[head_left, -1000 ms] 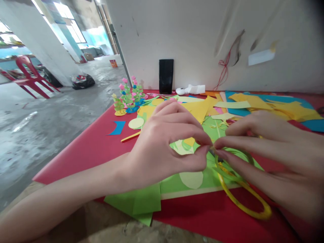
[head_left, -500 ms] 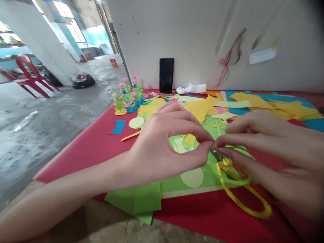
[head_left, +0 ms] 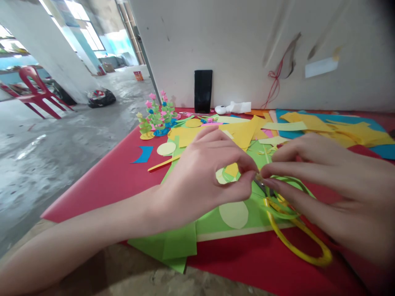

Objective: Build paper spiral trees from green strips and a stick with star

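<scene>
My left hand (head_left: 212, 172) is closed in a pinch, thumb against forefinger, on the end of a thin paper strip (head_left: 258, 176). Facing it, my right hand (head_left: 321, 181) pinches the same small yellowish bit, so the fingertips of both hands nearly touch. A light green loop of strip (head_left: 285, 214) curls below my right fingers; whether it joins the pinched end I cannot tell. Beneath the hands lie scissors with yellow handles (head_left: 299, 250), their blades partly hidden. A pale yellow paper circle (head_left: 233, 214) rests on the green paper sheet (head_left: 210, 230) under my left hand.
Small paper plants with pink stars (head_left: 157, 117) stand at the back left of the red tabletop (head_left: 101, 181). A black phone (head_left: 203, 91) leans on the wall. Yellow paper scraps (head_left: 348, 131) lie on blue paper at the right. A blue cutout (head_left: 144, 154) sits left.
My left hand has turned slightly, and the gap between its thumb and forefinger looks narrower. The pinched fingertips shifted a little left. The green loop under my right hand has moved.
</scene>
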A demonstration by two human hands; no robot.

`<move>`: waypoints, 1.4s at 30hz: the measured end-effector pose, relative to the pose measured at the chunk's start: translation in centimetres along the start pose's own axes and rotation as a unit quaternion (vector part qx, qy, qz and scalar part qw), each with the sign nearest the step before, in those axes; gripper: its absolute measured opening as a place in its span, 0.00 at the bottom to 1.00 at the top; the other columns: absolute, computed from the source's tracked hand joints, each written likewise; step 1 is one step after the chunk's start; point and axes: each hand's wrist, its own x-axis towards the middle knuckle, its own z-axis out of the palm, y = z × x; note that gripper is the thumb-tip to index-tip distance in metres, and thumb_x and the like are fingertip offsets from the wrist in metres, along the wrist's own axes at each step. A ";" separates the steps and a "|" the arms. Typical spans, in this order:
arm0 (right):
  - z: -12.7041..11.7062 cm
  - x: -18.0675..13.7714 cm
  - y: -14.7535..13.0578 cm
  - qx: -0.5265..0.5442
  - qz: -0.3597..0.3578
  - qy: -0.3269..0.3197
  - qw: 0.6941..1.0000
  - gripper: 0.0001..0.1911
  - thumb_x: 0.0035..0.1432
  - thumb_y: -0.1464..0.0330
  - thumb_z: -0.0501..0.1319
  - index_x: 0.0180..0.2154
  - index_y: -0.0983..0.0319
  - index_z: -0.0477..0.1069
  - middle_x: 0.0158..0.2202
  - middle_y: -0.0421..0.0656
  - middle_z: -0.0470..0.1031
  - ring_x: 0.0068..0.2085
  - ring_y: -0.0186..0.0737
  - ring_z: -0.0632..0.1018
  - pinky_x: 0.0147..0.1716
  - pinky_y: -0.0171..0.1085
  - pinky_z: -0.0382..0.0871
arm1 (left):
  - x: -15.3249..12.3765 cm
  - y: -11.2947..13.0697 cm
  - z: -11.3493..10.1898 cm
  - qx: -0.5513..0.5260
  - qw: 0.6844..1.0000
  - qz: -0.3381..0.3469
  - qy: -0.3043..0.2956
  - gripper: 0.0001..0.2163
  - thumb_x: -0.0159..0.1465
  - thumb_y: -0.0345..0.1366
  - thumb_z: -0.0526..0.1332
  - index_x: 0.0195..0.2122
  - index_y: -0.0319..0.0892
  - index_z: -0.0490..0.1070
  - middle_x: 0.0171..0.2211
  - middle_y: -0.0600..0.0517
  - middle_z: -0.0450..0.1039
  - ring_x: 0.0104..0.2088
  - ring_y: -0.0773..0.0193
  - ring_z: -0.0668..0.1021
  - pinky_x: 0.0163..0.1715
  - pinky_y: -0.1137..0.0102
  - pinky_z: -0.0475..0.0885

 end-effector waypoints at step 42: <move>-0.4 0.3 0.8 0.096 -0.017 -0.007 0.995 0.05 0.58 0.69 0.56 0.37 0.54 0.68 0.35 0.37 0.68 0.38 0.33 0.71 0.31 0.34 0.65 | 0.3 0.3 -0.3 -0.163 0.985 -0.040 0.048 0.02 0.52 0.30 0.67 0.27 0.43 0.76 0.27 0.54 0.76 0.30 0.68 0.75 0.36 0.68 0.70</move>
